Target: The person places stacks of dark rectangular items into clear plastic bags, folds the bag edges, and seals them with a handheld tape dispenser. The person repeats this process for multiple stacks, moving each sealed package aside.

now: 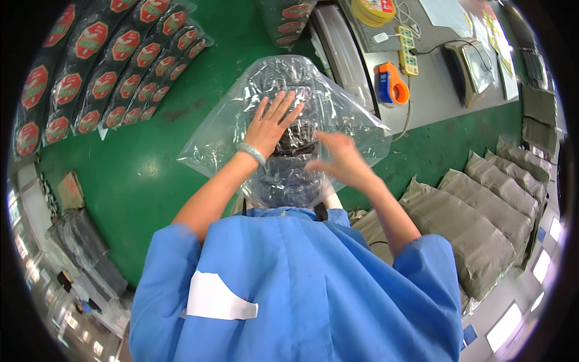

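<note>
A large clear plastic bag (pixel 217 126) lies before me, its loose sides spread wide to left and right. Through the film I see a column of dark bundles (pixel 289 176), stacked from near my waist to the bag's rounded far end. My left hand (pixel 271 124) rests flat on the bag with its fingers spread, and a pale bangle (pixel 252 153) circles that wrist. Blurred by motion, my right hand (pixel 341 158) is over the bag's right half, thumb and fingers apart and nothing held. Whether its fingertips touch the film I cannot tell.
Packed black sacks with red octagonal labels (pixel 90 86) stand at upper left. The grey table (pixel 425 86) at upper right bears an orange-and-blue tape dispenser (pixel 392 86), a power strip (pixel 408 52) and a scale (pixel 470 68). Wrapped grey-brown bales (pixel 461 217) line the right side.
</note>
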The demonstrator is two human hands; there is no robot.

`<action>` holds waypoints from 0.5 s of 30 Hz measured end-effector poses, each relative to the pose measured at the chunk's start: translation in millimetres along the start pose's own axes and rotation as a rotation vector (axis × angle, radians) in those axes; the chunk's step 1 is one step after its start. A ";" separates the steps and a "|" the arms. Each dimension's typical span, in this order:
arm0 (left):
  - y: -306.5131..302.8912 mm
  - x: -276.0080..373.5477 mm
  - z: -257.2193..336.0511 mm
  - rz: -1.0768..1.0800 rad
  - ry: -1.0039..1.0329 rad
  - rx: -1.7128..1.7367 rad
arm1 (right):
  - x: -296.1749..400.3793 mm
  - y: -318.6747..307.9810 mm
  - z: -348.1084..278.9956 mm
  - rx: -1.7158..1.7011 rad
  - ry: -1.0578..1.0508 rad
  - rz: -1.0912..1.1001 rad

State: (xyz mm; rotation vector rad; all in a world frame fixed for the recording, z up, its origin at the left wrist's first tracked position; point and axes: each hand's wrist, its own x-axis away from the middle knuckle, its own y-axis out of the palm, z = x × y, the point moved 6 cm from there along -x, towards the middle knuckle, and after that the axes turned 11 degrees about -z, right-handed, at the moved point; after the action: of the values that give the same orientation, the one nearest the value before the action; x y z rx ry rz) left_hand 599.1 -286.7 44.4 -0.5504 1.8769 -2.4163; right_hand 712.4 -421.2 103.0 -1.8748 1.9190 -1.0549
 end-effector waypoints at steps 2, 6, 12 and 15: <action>6.6 -17.1 4.0 0.053 0.057 -0.008 | -2.4 45.0 16.4 0.121 -0.002 -0.135; 19.5 -21.8 -8.8 0.004 0.165 0.265 | -26.7 72.1 46.5 -0.068 0.204 -0.416; 17.8 -5.1 8.0 -0.187 0.121 0.450 | -37.8 76.7 56.4 0.131 0.006 -0.012; 17.3 3.3 28.8 -0.197 0.084 0.352 | -38.0 66.1 64.2 0.145 0.015 -0.137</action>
State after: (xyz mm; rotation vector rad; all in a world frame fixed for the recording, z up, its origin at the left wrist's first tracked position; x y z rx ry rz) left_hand 601.2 -319.0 34.9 -0.6419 1.4270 -2.8484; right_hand 708.4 -411.7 3.9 -1.9439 1.6923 -1.2171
